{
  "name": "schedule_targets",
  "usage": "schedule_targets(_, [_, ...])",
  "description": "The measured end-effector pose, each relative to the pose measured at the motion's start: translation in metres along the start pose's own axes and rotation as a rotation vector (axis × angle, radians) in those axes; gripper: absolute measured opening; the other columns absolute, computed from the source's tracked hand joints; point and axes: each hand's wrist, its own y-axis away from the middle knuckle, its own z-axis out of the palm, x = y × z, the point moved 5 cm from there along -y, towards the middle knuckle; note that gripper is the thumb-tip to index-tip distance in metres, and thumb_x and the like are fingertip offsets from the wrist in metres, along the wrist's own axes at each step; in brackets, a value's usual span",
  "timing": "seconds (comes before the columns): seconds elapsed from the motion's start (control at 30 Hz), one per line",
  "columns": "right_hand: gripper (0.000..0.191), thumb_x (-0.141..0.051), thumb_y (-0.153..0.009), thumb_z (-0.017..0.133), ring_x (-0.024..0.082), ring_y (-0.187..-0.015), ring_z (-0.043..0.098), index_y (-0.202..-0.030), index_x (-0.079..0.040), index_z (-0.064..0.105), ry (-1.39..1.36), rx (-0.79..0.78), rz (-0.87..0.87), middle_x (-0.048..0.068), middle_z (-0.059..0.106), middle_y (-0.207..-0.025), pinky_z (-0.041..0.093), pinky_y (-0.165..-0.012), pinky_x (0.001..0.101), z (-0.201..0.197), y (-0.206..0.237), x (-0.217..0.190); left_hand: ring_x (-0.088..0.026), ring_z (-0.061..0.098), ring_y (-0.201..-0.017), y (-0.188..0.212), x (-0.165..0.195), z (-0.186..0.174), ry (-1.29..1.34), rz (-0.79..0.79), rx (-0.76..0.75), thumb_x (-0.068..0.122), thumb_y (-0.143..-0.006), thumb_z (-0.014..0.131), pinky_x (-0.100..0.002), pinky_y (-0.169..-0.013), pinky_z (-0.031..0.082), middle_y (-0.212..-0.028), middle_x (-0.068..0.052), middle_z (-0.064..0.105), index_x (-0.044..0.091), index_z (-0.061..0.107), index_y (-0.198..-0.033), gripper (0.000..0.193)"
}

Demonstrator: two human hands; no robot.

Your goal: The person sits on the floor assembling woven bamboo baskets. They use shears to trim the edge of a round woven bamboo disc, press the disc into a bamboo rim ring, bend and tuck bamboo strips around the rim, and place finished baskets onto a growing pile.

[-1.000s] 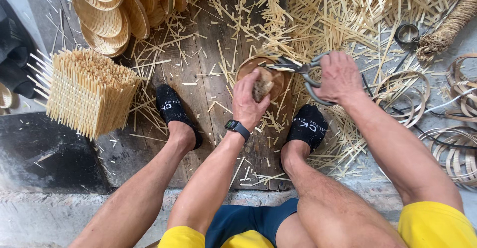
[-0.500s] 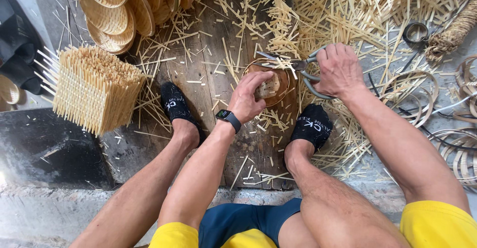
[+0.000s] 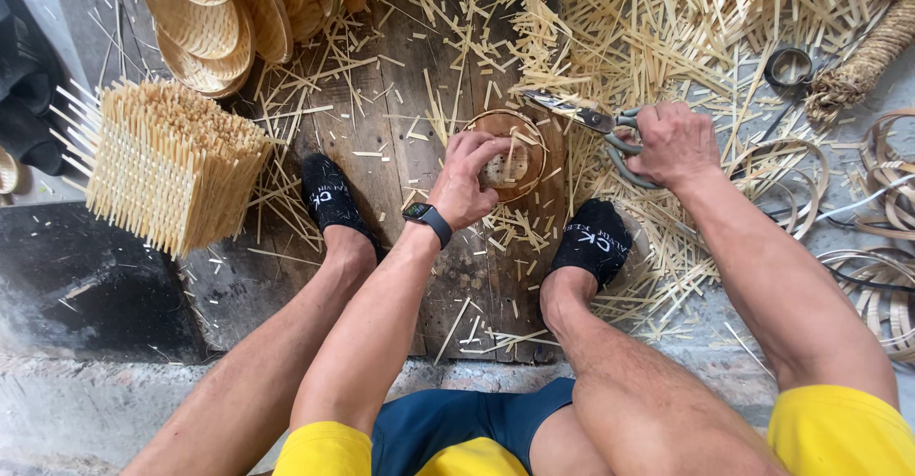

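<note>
Two hands at work: left hand [image 3: 464, 182] gripping a small round woven basket [image 3: 510, 152] on the wooden board [image 3: 400, 142], right hand [image 3: 673, 142] clasping shears [image 3: 596, 121] beside its rim, trimmed offcuts scattered, loose ends seemingly left.

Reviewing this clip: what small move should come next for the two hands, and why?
Probably bring the shears in the right hand over to the small round basket and snip. The left hand grips its rim, loose strips still poke out, and the blades lie just beside it.
</note>
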Motion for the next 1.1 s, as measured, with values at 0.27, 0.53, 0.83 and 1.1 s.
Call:
schedule_targets(0.27, [0.023,-0.021,-0.076,0.073,0.023,-0.087,0.06,-0.091,-0.007,0.061,0.088,0.014,-0.062,0.01,0.06,-0.087,0.052,-0.078,0.0349,-0.004,-0.013,-0.017,-0.036,0.048,-0.132,-0.007,0.005,0.004,-0.024,0.135,-0.171,-0.019,-0.058,0.057,-0.043,-0.116,0.043,-0.13,-0.009,0.06,0.018,0.065,-0.126,0.077])
schedule_targets(0.53, [0.046,-0.044,-0.068,0.075,0.026,-0.073,0.058,-0.08,-0.001,0.061,-0.004,0.239,-0.133,0.013,0.058,-0.077,0.05,-0.066,0.0376,-0.016,-0.008,-0.03,-0.035,0.049,-0.132,-0.005,0.002,0.005,-0.002,0.129,-0.116,-0.02,-0.058,0.056,-0.043,-0.117,0.044,-0.125,-0.009,0.06,0.018,0.066,-0.124,0.076])
schedule_targets(0.83, [0.02,-0.024,-0.09,0.061,0.021,-0.064,0.063,-0.082,-0.006,0.064,0.083,-0.186,-0.087,0.011,0.062,-0.072,0.057,-0.056,0.0358,0.007,-0.017,-0.011,-0.031,0.052,-0.13,-0.015,-0.009,-0.002,0.045,0.12,-0.254,-0.014,-0.06,0.074,-0.04,-0.115,0.044,-0.125,-0.006,0.061,0.017,0.071,-0.115,0.063])
schedule_targets(1.1, [0.051,-0.056,-0.083,0.068,0.022,-0.067,0.061,-0.085,-0.004,0.065,0.071,0.013,-0.102,0.01,0.061,-0.074,0.056,-0.061,0.0368,-0.014,-0.012,-0.013,-0.03,0.052,-0.129,-0.012,-0.004,0.006,-0.013,0.214,-0.311,-0.009,-0.064,0.077,-0.039,-0.113,0.044,-0.125,-0.007,0.059,0.017,0.072,-0.113,0.056])
